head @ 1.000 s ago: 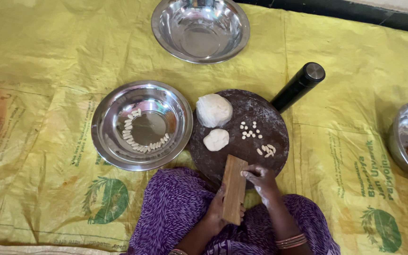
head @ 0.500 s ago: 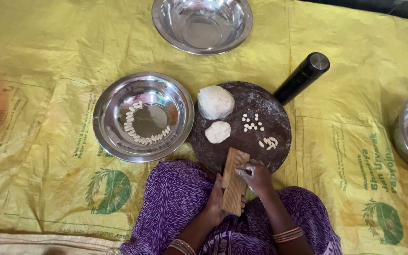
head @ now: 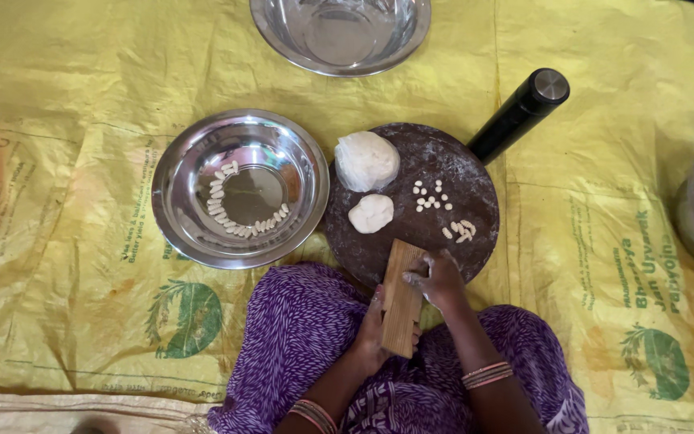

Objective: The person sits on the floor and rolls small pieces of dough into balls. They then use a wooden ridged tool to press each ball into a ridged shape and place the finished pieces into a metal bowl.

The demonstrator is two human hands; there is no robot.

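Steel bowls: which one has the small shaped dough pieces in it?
The bowl just left of the dark round board, with pale pieces curving across its bottom. The top bowl looks empty.

Purple garment with small white print across the lap, bare forearms, thin bangles at both wrists

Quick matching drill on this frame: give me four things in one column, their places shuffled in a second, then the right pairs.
Things:
1. wooden board
2. large dough ball
3. shaped dough pieces
4. black cylinder

Places:
A. inside the steel bowl
B. lying on the yellow sheet beside the round slab
C. between the left hand and right hand
D. on the round slab's far side

Pairs: 1-C, 2-D, 3-A, 4-B
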